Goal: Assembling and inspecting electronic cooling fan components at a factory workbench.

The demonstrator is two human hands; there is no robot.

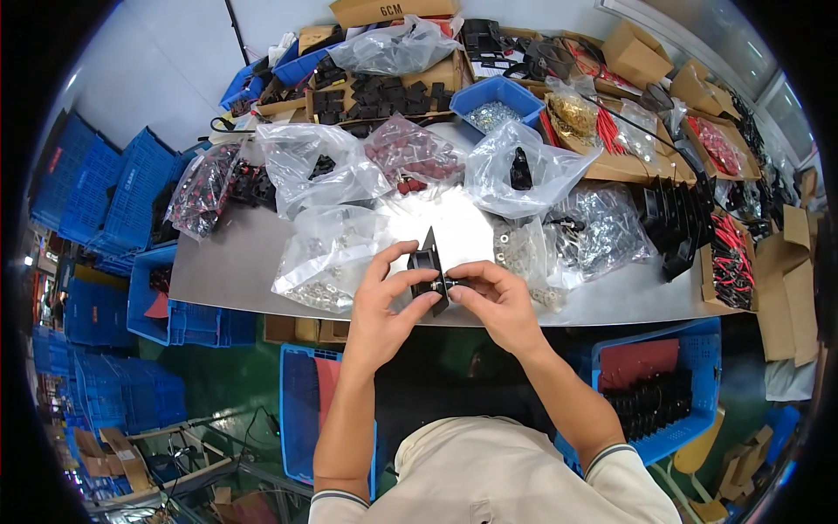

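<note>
Between my hands, over the front edge of the table, is a black plastic panel part (429, 262) with a flat plate held on edge. My left hand (384, 301) grips its left side, fingers curled around the boxy back. Thumb and fingers of my right hand (496, 299) pinch a small dark piece (450, 284) against the plate's right face; its exact kind is hidden by the fingertips. Near my left hand lies a clear bag of small metal pieces (323, 262). To the right of my right hand sits a bag of metal nuts and washers (524, 249).
Bags of dark red caps (415, 153) and black parts (521, 166) lie farther back. Behind them stand a blue bin of small screws (496, 98) and a cardboard tray of black parts (384, 96). A black rack (672, 214) is at right. Blue crates (663, 384) flank me below.
</note>
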